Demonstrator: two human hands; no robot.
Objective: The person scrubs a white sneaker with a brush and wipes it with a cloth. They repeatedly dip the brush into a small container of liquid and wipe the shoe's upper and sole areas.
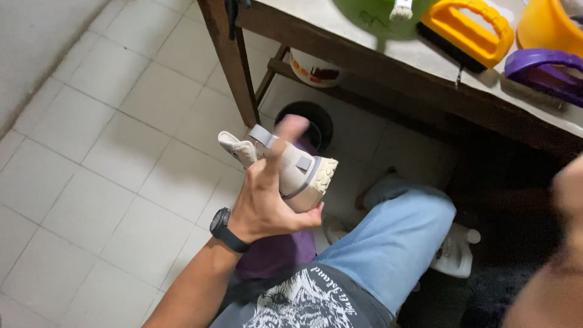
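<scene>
Pale tiled floor (109, 152); left hand (267, 200) clasped around beige shoe (297, 170); right hand (568, 200) blurred, grip unclear.

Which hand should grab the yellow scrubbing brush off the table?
Probably the right hand: it is free and blurred at the right edge, below the yellow brush. The left hand is busy gripping the beige shoe.

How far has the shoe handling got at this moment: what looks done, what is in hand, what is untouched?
Done: nothing shows as finished; the shoe bears no visible foam or water. In hand: the left hand grips a beige sneaker, heel toward the camera, above the tiled floor. The right hand is a blur at the frame edge. Untouched: the orange scrub brush and purple brush lie on the table.
</scene>
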